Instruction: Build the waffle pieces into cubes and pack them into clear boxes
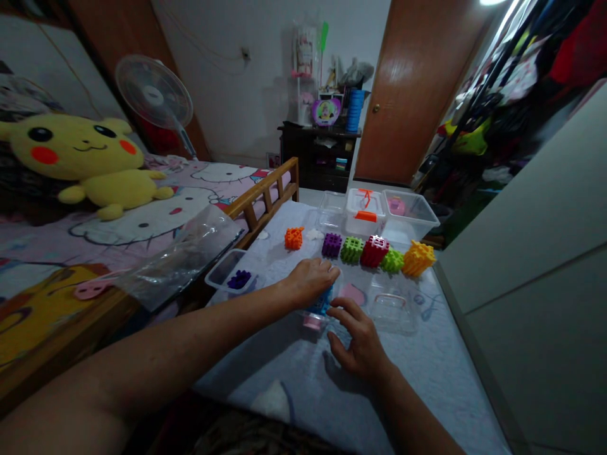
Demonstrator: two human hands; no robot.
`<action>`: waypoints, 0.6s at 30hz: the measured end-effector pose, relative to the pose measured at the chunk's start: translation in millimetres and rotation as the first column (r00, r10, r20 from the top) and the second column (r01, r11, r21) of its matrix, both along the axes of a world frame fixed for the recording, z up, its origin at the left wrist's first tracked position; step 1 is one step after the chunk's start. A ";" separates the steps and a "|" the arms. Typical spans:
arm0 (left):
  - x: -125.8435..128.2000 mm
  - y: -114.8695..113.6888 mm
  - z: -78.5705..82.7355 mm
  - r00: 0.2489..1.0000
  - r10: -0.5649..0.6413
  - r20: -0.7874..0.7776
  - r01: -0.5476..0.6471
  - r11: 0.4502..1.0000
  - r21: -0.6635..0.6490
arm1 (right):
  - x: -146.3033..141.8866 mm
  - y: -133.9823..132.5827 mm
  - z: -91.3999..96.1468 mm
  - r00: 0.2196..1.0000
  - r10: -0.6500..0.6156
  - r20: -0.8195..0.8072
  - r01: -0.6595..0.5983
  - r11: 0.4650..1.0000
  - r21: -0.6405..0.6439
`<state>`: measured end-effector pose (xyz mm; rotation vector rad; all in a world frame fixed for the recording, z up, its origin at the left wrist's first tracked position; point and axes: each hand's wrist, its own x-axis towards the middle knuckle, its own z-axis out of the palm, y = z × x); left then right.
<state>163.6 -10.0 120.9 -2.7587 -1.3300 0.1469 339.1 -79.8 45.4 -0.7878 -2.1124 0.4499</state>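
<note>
My left hand (312,280) is curled over a blue plastic block piece (322,303) on a cloth-covered table (427,373). My right hand (359,341) lies just below it, fingers spread and bent, fingertips near a small pink piece (313,322). Beyond the hands stands a row of built plastic cubes: purple (332,244), green (352,249), red (374,251), light green (393,260) and yellow-orange (418,258). An orange cube (294,237) sits apart at the left.
Clear plastic boxes (410,215) and a white case with an orange handle (365,215) stand at the table's far end. A small tub with purple pieces (234,275) sits left. A bed with a yellow plush toy (85,158) is left, a grey cabinet (535,265) right.
</note>
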 end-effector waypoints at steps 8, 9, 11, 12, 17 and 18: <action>-3.4 1.7 -3.9 0.999 -0.044 0.014 0.044 0.999 -0.015 | -0.7 0.9 -0.9 1.000 0.008 -0.008 -0.008 1.000 -0.017; -3.2 1.7 -3.4 0.999 -0.039 0.012 0.040 0.999 -0.025 | -0.7 1.0 -1.2 1.000 0.011 -0.008 -0.011 1.000 -0.019; -2.9 1.7 -2.2 1.000 -0.027 0.007 0.027 0.999 -0.039 | -0.6 1.1 -1.9 1.000 0.016 -0.006 -0.017 1.000 -0.019; -2.9 1.6 -1.6 1.000 -0.021 0.005 0.021 0.999 -0.043 | -0.6 1.1 -2.1 1.000 0.018 -0.004 -0.019 1.000 -0.021; -3.2 0.7 0.9 1.000 0.007 0.019 -0.006 0.999 -0.051 | -0.5 0.5 -1.8 1.000 0.014 0.005 -0.014 0.999 -0.033; -3.3 0.6 1.4 1.000 0.013 0.024 -0.011 0.998 -0.054 | -0.4 0.3 -1.5 1.000 0.014 0.005 -0.014 0.999 -0.035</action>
